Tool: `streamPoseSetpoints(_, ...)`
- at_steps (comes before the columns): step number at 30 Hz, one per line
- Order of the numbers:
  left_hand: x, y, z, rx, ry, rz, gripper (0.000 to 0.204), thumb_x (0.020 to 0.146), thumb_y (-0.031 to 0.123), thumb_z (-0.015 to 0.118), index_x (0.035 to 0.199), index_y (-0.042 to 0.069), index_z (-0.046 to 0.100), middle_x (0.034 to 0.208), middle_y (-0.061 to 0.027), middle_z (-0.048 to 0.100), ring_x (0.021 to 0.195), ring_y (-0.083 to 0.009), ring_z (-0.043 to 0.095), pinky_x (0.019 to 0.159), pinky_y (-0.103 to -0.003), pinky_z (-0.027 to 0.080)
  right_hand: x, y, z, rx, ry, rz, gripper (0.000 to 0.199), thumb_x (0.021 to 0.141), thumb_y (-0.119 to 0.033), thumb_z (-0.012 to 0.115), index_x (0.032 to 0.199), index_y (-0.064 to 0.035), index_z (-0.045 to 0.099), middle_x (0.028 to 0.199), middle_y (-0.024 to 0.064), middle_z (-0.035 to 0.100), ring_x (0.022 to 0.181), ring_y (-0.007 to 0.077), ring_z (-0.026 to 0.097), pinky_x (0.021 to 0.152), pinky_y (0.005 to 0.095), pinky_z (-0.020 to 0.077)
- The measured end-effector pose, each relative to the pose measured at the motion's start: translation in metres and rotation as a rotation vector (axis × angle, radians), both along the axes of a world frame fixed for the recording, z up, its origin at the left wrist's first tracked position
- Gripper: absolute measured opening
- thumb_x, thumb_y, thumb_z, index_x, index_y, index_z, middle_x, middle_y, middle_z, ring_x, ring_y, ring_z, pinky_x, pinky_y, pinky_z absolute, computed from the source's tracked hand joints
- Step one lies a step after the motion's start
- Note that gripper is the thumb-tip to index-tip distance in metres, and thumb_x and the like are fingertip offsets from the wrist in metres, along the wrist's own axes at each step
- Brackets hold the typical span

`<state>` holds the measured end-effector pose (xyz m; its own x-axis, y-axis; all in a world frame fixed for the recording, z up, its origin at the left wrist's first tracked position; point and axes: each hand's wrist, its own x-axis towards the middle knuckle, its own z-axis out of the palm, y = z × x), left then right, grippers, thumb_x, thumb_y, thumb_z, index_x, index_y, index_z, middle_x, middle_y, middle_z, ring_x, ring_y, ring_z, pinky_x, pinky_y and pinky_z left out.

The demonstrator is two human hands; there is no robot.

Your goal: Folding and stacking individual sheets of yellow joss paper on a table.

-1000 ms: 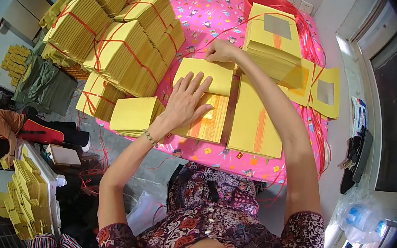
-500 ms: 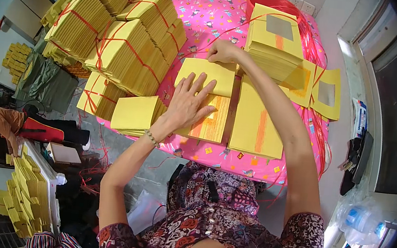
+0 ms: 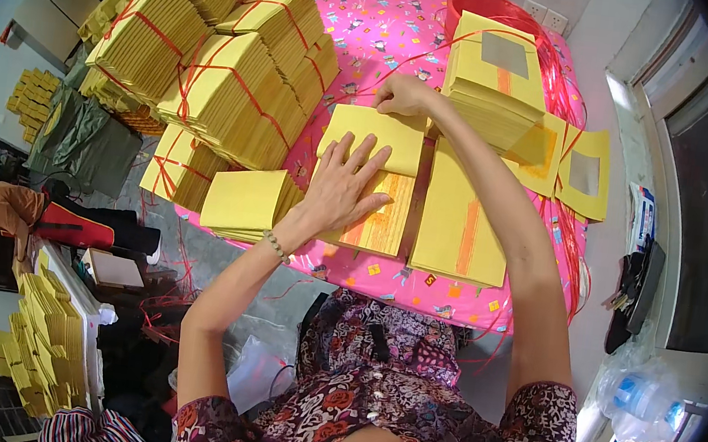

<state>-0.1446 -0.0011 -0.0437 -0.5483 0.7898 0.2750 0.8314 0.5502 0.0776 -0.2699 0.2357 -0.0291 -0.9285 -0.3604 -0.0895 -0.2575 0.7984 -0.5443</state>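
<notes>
My left hand (image 3: 344,189) lies flat with fingers spread on a folded yellow paper piece (image 3: 374,123). Beneath it is an orange-printed yellow stack (image 3: 396,217). At the paper's far edge, my right hand (image 3: 405,96) is closed with its fingers curled; what they hold, if anything, is hidden. A thin red strap (image 3: 355,96) runs close by that hand. My right forearm passes over another flat yellow stack (image 3: 445,223) with an orange printed band. Beyond the forearm stands a taller yellow stack (image 3: 480,109), its top piece showing a grey window.
Tied yellow bundles (image 3: 234,89) are piled on the left of the pink patterned table cover (image 3: 377,14), near a smaller loose stack (image 3: 243,200). A red tub (image 3: 475,3) with red straps is at the back right. Another person (image 3: 14,213) works at far left.
Both hands keep nearly the same pose on the yellow paper. The view has shifted slightly.
</notes>
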Motion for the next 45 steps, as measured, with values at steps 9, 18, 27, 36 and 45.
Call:
streamPoseSetpoints(9, 0.002, -0.002, -0.001, 0.003, -0.014, 0.008, 0.074, 0.094, 0.057, 0.053, 0.152, 0.015, 0.037, 0.153, -0.0187, 0.037, 0.139, -0.0467, 0.031, 0.114, -0.058, 0.025, 0.006, -0.004, 0.010, 0.013, -0.048, 0.017, 0.026, 0.085, -0.021, 0.068, 0.106, -0.0071, 0.075, 0.098, 0.0103, 0.075, 0.089, 0.0215, 0.070, 0.081, 0.0340, 0.0537)
streamPoseSetpoints(18, 0.003, 0.000, -0.002, 0.004, -0.010, 0.011, 0.074, 0.094, 0.058, 0.052, 0.153, 0.016, 0.036, 0.154, -0.0182, 0.036, 0.140, -0.0467, 0.030, 0.115, -0.058, 0.025, 0.006, -0.003, 0.009, 0.044, -0.023, 0.028, 0.026, 0.085, -0.020, 0.068, 0.107, -0.0077, 0.075, 0.099, 0.0104, 0.075, 0.090, 0.0221, 0.071, 0.081, 0.0345, 0.0538)
streamPoseSetpoints(27, 0.003, -0.001, -0.002, -0.009, -0.022, 0.020, 0.074, 0.095, 0.059, 0.051, 0.153, 0.016, 0.035, 0.155, -0.0181, 0.034, 0.141, -0.0466, 0.028, 0.115, -0.058, 0.023, 0.006, -0.003, 0.008, 0.031, -0.021, 0.030, 0.025, 0.085, -0.021, 0.068, 0.106, -0.0088, 0.076, 0.098, 0.0103, 0.075, 0.089, 0.0226, 0.070, 0.080, 0.0348, 0.0538)
streamPoseSetpoints(36, 0.003, 0.001, -0.005, 0.009, -0.049, 0.014, 0.073, 0.094, 0.057, 0.053, 0.152, 0.017, 0.037, 0.155, -0.0180, 0.035, 0.141, -0.0471, 0.028, 0.116, -0.059, 0.023, 0.010, -0.002, 0.007, 0.076, 0.058, 0.030, 0.024, 0.085, -0.022, 0.067, 0.102, -0.0075, 0.076, 0.093, 0.0112, 0.075, 0.085, 0.0234, 0.071, 0.078, 0.0358, 0.0540)
streamPoseSetpoints(45, 0.005, -0.003, -0.007, 0.038, -0.073, 0.024, 0.073, 0.094, 0.060, 0.050, 0.149, 0.013, 0.042, 0.154, -0.0209, 0.035, 0.141, -0.0499, 0.027, 0.117, -0.059, 0.020, 0.102, -0.018, 0.016, -0.038, 0.302, -0.060, 0.054, 0.098, -0.030, 0.055, 0.143, -0.0034, 0.045, 0.142, 0.0231, 0.049, 0.133, 0.0389, 0.045, 0.110, 0.0484, 0.0380)
